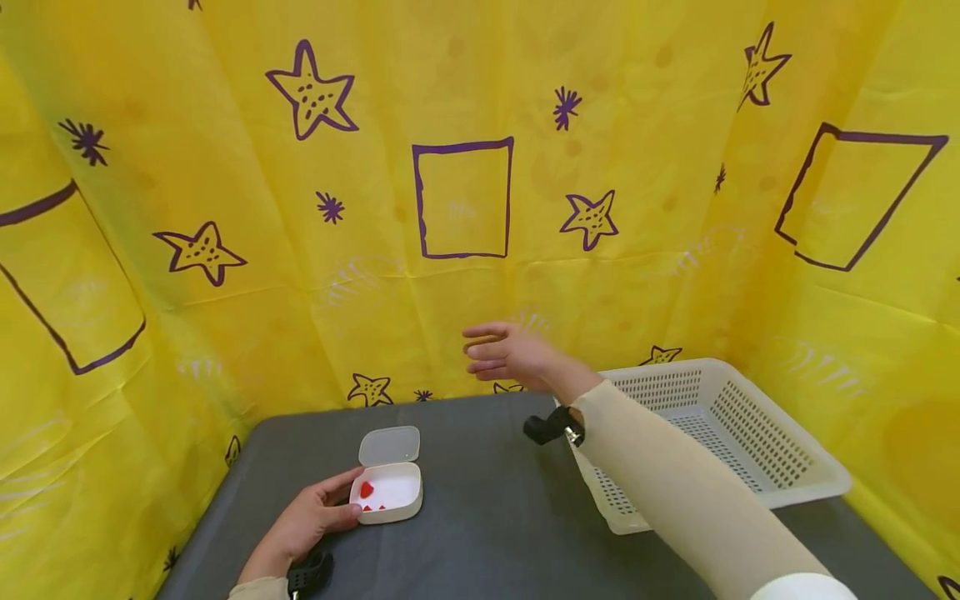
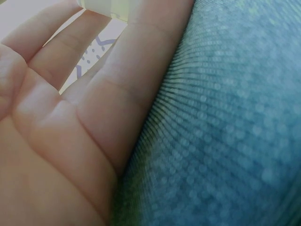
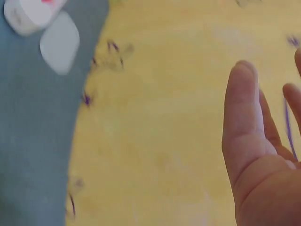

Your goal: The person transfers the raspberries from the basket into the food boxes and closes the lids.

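Observation:
A small white box (image 1: 405, 503) lies on the dark table with its lid (image 1: 390, 446) folded back behind it. Inside it are a few small red pieces (image 1: 366, 489), one larger than the others. At the box's left side, my left hand (image 1: 311, 514) holds it between thumb and fingers. The left wrist view shows my palm (image 2: 51, 141) close up and only a sliver of a pale object at the fingertips. My right hand (image 1: 513, 354) is raised in the air near the back of the table, fingers extended and holding nothing.
A white perforated plastic basket (image 1: 813, 475) stands on the right of the table, partly behind my right forearm. The grey table (image 1: 480, 533) ends at the yellow curtain (image 1: 465, 308) with purple drawings, which hangs behind and on both sides.

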Demonstrator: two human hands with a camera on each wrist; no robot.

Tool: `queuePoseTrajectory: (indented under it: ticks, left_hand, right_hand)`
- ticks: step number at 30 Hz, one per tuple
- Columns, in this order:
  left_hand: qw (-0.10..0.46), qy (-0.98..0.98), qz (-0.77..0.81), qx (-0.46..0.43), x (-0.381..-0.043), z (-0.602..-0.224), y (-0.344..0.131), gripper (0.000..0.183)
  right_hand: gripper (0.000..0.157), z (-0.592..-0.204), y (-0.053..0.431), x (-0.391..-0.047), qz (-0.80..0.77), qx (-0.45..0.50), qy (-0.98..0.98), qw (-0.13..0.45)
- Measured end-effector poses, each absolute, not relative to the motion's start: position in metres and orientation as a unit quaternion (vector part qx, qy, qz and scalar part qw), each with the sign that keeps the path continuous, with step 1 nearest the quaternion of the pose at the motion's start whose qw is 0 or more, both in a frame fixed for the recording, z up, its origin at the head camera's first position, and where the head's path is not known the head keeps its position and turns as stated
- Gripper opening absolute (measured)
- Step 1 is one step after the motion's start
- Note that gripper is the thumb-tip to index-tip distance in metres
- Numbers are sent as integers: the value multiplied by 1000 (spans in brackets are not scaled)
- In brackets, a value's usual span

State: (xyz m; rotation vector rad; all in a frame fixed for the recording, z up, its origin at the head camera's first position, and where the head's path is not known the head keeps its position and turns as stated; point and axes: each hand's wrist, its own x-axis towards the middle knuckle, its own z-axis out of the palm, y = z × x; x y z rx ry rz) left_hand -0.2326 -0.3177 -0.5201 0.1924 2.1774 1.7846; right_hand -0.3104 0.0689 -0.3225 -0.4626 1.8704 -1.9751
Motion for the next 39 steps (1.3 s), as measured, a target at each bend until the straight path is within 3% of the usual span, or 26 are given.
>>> queuePoseTrajectory:
  ticks: [9,16,26,39]
  left_hand:
    - [157,765,623,49,-232,-523,-319,71]
    - [158,762,625,56,-232,-520,-319,72]
    - [157,758,631,51,-232,-522,-318,71]
    - [153,756,634,55,-231,-521,-316,73]
  right_hand:
    - [56,-318,194,-322,-707,-127,678,160]
    - [64,-343,255,-313,-679,-90,705,185]
    - [61,-390,287,-306,-620,-39,754,216]
    - [58,-425,274,-307,-559,26,789,254]
